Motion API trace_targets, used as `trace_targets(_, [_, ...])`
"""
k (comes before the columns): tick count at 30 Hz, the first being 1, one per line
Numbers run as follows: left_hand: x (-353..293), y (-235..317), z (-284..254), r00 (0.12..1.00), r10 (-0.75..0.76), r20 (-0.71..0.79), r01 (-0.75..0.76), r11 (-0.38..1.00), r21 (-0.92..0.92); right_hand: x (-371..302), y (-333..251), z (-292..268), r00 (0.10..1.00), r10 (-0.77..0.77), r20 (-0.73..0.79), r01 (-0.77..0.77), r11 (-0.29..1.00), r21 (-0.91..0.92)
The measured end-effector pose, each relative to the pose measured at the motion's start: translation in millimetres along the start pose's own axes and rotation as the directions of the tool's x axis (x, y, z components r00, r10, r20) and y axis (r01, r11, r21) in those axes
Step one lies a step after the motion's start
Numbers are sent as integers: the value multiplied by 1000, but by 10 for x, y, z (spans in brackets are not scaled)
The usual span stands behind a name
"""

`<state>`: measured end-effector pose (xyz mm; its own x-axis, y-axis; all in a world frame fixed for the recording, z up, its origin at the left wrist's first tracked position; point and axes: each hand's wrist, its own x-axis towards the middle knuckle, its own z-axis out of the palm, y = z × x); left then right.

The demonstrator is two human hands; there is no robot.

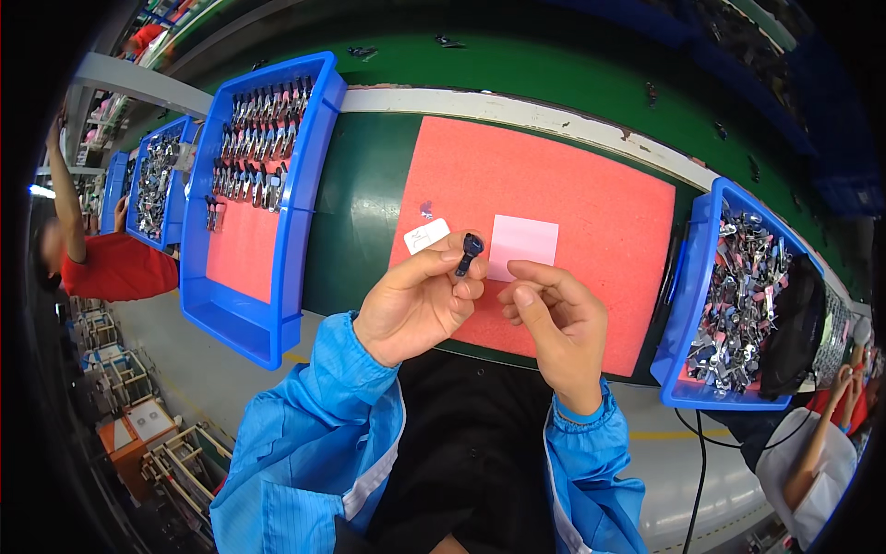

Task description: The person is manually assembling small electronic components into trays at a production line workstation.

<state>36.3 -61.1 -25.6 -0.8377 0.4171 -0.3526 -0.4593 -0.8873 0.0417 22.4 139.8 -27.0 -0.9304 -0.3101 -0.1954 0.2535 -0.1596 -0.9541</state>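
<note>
Between the thumb and fingers of my left hand (415, 305) is a small dark part (469, 254), black to navy, with a rounded head and a short narrow body. It is held upright over a pink foam mat (591, 194); its exact kind is unclear. To its right, my right hand (561, 332) hovers apart from it. The fingers are loosely curled with gaps between them, and nothing shows in them. A pink square of paper (524, 245) lies on the mat behind my hands. Beside my left fingers is a white card (426, 236) with markings.
A blue tray (293, 268) on the left has small dark-and-silver parts (263, 138) in rows. At right, another blue tray (683, 337) holds a loose heap of similar parts (738, 305). Beyond a white ledge (517, 103) runs a green belt (554, 69). Other people work on both sides.
</note>
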Motion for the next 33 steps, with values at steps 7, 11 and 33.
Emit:
trace_targets(7, [-26, -102, 178, 982, 172, 73, -186, 887, 422, 31, -103, 13, 981, -188, 38, 190, 981, -44])
trace_targets(11, [-49, -165, 220, 857, 434, 279, -425, 287, 858, -8, -213, 48, 983, -172, 59, 172, 985, 9])
trace_targets(33, [-23, -17, 307, 946, 256, 198, -273, 301, 914, 39, -433, 0, 993, 8, 116, 10, 989, -148])
